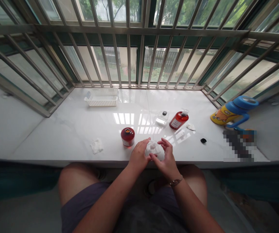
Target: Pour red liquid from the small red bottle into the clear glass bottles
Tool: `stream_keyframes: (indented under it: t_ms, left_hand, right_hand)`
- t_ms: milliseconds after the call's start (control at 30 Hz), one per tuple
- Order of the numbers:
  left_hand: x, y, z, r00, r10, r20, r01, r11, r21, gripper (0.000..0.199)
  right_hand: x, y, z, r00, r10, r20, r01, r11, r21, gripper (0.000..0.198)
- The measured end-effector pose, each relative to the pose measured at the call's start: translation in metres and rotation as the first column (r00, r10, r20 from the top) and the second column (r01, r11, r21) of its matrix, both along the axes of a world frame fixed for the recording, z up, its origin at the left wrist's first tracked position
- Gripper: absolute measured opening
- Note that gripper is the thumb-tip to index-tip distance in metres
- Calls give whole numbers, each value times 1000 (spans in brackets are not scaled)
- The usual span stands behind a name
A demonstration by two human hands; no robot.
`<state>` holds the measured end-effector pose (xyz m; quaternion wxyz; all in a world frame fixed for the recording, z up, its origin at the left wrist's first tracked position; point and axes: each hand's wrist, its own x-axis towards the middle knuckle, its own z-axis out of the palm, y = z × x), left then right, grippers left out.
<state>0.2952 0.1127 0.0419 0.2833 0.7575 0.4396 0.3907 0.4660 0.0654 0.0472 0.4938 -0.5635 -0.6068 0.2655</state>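
Note:
A small whitish, see-through thing is between my hands at the counter's front edge; I cannot make out whether it is tissue, a clear container or both. My left hand curls around its left side, fingertips touching the edge. On the other side my right hand bends its fingers and thumb against it. Just left of my hands stands a red bottle with an uncapped neck. Beyond them are a clear bottle with a dark cap and a red bottle with a pale pump top.
A white perforated basket sits at the back left. White tissues lie on the left, with another crumpled tissue on the right. A loose black cap and a yellow-blue flask are further right. Metal window bars enclose the counter.

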Motion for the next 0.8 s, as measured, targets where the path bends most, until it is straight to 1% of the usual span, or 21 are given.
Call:
stream_keyframes:
  t_ms: [33, 133, 167, 233, 300, 367, 433, 467, 567, 600, 733, 800]
  left_hand:
    - [0, 0, 0, 1000, 0, -4, 0, 1000, -2, 61]
    - [0, 0, 0, 1000, 2, -8, -2, 1000, -4, 64]
    - [0, 0, 0, 1000, 3, -8, -3, 1000, -4, 65]
    - [0, 0, 0, 1000, 6, -10, -6, 1000, -6, 65]
    - [0, -1, 1, 1000, 6, -14, -6, 1000, -12, 66]
    - [0, -1, 1, 1000, 3, -15, -3, 1000, -18, 68]
    - [0, -1, 1, 1000, 2, -15, -2, 1000, -21, 70]
    - [0, -1, 1, 1000, 2, -16, -2, 1000, -22, 70]
    - [-1, -1, 2, 1000, -4, -28, 3, 1000, -27, 70]
    - [-1, -1, 2, 999, -6, -32, 6, 1000, -27, 70]
    - [0, -1, 2, 1000, 1, -28, -1, 1000, -17, 67]
    - [0, -1, 1, 1000, 6, -26, -6, 1000, -12, 66]
  right_hand:
    - [-1, 0, -1, 1000, 1, -16, -1, 1000, -6, 87]
    - [-3, 1, -2, 995, 96, -11, -97, 995, -24, 91]
    - [-3, 1, -2, 994, 107, 4, -107, 994, -15, 92]
    - [-3, 1, -3, 997, 73, 18, -73, 997, 9, 90]
    - [-2, 0, -4, 998, 57, -13, -57, 998, 0, 87]
    - [-2, -1, -3, 992, 117, -37, -118, 993, -26, 89]
    - [-2, -2, -3, 987, 158, -23, -158, 987, -16, 92]
    - [-2, -2, -2, 990, 141, -11, -141, 990, 8, 92]
    - [-3, 0, -2, 1000, 30, -8, -29, 997, 69, 84]
    - [-3, 1, -1, 1000, 23, -13, -23, 997, 67, 83]
    - [-4, 3, 1, 995, 103, -11, -102, 994, 42, 89]
    - [-5, 3, 1, 996, 82, -21, -81, 996, 42, 89]
